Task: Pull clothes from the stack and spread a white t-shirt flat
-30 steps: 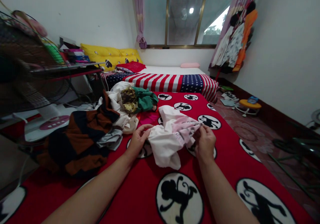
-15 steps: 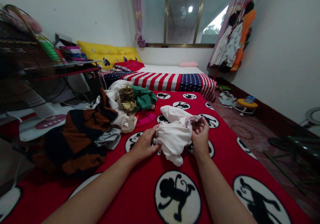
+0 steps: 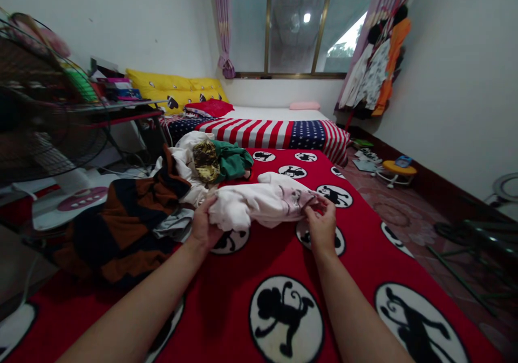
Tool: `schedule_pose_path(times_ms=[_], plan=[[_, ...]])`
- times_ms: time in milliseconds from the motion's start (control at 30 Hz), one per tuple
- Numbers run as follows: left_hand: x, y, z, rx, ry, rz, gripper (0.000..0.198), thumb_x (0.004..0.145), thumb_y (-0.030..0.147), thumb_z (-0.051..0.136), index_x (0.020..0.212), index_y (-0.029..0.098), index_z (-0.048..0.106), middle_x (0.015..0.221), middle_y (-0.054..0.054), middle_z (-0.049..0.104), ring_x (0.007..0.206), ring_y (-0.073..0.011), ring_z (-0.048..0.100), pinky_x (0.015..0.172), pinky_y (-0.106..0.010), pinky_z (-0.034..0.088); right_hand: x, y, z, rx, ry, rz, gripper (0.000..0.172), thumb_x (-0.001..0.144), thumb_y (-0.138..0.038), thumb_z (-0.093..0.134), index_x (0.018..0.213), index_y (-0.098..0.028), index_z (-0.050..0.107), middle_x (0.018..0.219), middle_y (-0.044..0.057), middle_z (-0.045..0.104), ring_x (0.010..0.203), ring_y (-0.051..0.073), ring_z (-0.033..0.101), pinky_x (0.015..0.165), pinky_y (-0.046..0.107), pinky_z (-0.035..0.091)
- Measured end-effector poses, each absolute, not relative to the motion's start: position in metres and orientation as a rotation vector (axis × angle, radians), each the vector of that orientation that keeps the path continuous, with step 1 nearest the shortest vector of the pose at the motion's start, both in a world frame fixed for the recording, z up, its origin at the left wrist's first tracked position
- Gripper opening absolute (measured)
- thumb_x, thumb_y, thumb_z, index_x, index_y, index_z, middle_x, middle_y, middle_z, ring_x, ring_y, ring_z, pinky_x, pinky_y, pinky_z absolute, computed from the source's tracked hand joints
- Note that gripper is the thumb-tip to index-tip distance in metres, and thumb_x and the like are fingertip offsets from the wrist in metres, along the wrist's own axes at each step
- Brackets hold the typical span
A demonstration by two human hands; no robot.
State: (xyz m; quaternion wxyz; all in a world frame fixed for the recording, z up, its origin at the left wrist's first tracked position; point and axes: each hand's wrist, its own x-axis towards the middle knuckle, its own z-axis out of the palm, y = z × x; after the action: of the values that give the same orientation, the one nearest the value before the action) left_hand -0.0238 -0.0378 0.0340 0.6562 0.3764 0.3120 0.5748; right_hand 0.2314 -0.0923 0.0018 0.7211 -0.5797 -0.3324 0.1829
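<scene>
A white and pale pink garment [image 3: 259,204] is stretched sideways just above a red blanket with black monkey prints [image 3: 251,255]. My left hand [image 3: 204,225] is closed on the garment's bunched left end. My right hand [image 3: 321,225] pinches its right end, where a small print shows. Both forearms reach in from the bottom edge.
A heap of clothes lies at the left: a brown and black striped piece [image 3: 125,220], white cloth and a green garment [image 3: 232,161]. A fan [image 3: 36,109] stands far left. A flag-patterned bed cover [image 3: 279,131] lies beyond. Clothes hang on the right wall [image 3: 376,66].
My left hand has moved left and my right hand slightly outward, pulling the bunched garment out into a long stretched shape. It hung crumpled between both hands before.
</scene>
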Motion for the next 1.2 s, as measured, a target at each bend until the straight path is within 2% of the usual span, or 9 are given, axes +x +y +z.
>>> schedule_pose_path(times_ms=[200, 367, 433, 633, 767, 900, 967, 1100, 1200], plan=[[-0.041, -0.033, 0.048, 0.718, 0.456, 1.303, 0.054, 0.081, 0.064, 0.053, 0.116, 0.023, 0.058, 0.122, -0.008, 0.063, 0.113, -0.0241, 0.059, 0.088, -0.036, 0.053, 0.215, -0.091, 0.002, -1.239, -0.946, 0.465, 0.065, 0.066, -0.029, 0.070, 0.125, -0.020, 0.043, 0.120, 0.013, 0.058, 0.097, 0.021, 0.062, 0.081, 0.036, 0.052], [-0.032, -0.029, 0.026, 0.843, 0.578, 1.200, 0.061, 0.075, 0.029, 0.073, 0.130, 0.028, 0.046, 0.127, -0.008, 0.059, 0.108, -0.0211, 0.063, 0.090, -0.034, 0.051, 0.212, -0.095, -0.003, -1.447, -1.268, 0.207, 0.060, 0.065, -0.023, 0.070, 0.122, -0.020, 0.054, 0.128, 0.013, 0.050, 0.110, 0.027, 0.055, 0.094, 0.046, 0.047], [-0.030, -0.027, 0.018, 0.908, 0.607, 1.175, 0.061, 0.073, 0.024, 0.074, 0.128, 0.028, 0.048, 0.128, -0.008, 0.060, 0.107, -0.0193, 0.064, 0.087, -0.030, 0.051, 0.213, -0.097, -0.005, -1.517, -1.373, 0.086, 0.050, 0.065, -0.019, 0.068, 0.115, -0.021, 0.060, 0.126, 0.012, 0.050, 0.119, 0.030, 0.048, 0.101, 0.049, 0.041], [-0.030, -0.025, 0.013, 0.903, 0.666, 1.162, 0.049, 0.070, 0.023, 0.076, 0.116, 0.020, 0.059, 0.119, -0.009, 0.066, 0.102, -0.0173, 0.065, 0.080, -0.025, 0.052, 0.215, -0.099, 0.001, -1.489, -1.358, 0.043, 0.009, 0.077, -0.023, 0.059, 0.082, -0.022, 0.067, 0.107, 0.008, 0.059, 0.105, 0.026, 0.054, 0.095, 0.045, 0.043], [-0.028, -0.026, 0.016, 0.854, 0.717, 1.200, 0.043, 0.066, 0.015, 0.077, 0.107, 0.017, 0.063, 0.106, -0.007, 0.071, 0.092, -0.0164, 0.067, 0.074, -0.023, 0.053, 0.213, -0.101, 0.011, -1.301, -1.072, 0.224, 0.018, 0.081, -0.035, 0.059, 0.088, -0.020, 0.064, 0.096, 0.007, 0.066, 0.089, 0.022, 0.059, 0.081, 0.036, 0.047], [-0.027, -0.025, 0.016, 0.807, 0.775, 1.234, 0.031, 0.063, 0.017, 0.079, 0.091, 0.015, 0.067, 0.081, -0.003, 0.072, 0.067, -0.0119, 0.066, 0.060, -0.020, 0.053, 0.223, -0.100, 0.012, -1.232, -0.724, 0.368, 0.029, 0.078, -0.043, 0.061, 0.091, -0.017, 0.061, 0.082, 0.004, 0.064, 0.069, 0.018, 0.057, 0.066, 0.031, 0.046], [-0.027, -0.025, 0.015, 0.820, 0.773, 1.229, 0.027, 0.065, 0.023, 0.080, 0.088, 0.014, 0.068, 0.076, -0.002, 0.071, 0.060, -0.0101, 0.063, 0.055, -0.018, 0.051, 0.231, -0.099, 0.012, -1.286, -0.624, 0.244, 0.026, 0.077, -0.038, 0.061, 0.091, -0.016, 0.060, 0.086, 0.006, 0.062, 0.074, 0.019, 0.057, 0.071, 0.034, 0.047], [-0.024, -0.029, 0.014, 0.886, 0.749, 1.176, 0.032, 0.065, 0.031, 0.080, 0.090, 0.013, 0.071, 0.082, -0.005, 0.072, 0.065, -0.0142, 0.065, 0.057, -0.022, 0.053, 0.227, -0.106, 0.023, -1.345, -0.807, -0.209, 0.021, 0.077, -0.022, 0.057, 0.097, -0.018, 0.059, 0.110, 0.011, 0.057, 0.106, 0.024, 0.053, 0.092, 0.040, 0.042], [-0.020, -0.035, 0.016, 0.940, 0.731, 1.127, 0.036, 0.064, 0.034, 0.081, 0.092, 0.013, 0.071, 0.080, -0.006, 0.071, 0.064, -0.0156, 0.064, 0.058, -0.024, 0.053, 0.204, -0.115, 0.032, -1.254, -1.111, -0.174, 0.018, 0.084, -0.023, 0.053, 0.102, -0.021, 0.058, 0.106, 0.007, 0.059, 0.102, 0.022, 0.056, 0.091, 0.038, 0.043]])
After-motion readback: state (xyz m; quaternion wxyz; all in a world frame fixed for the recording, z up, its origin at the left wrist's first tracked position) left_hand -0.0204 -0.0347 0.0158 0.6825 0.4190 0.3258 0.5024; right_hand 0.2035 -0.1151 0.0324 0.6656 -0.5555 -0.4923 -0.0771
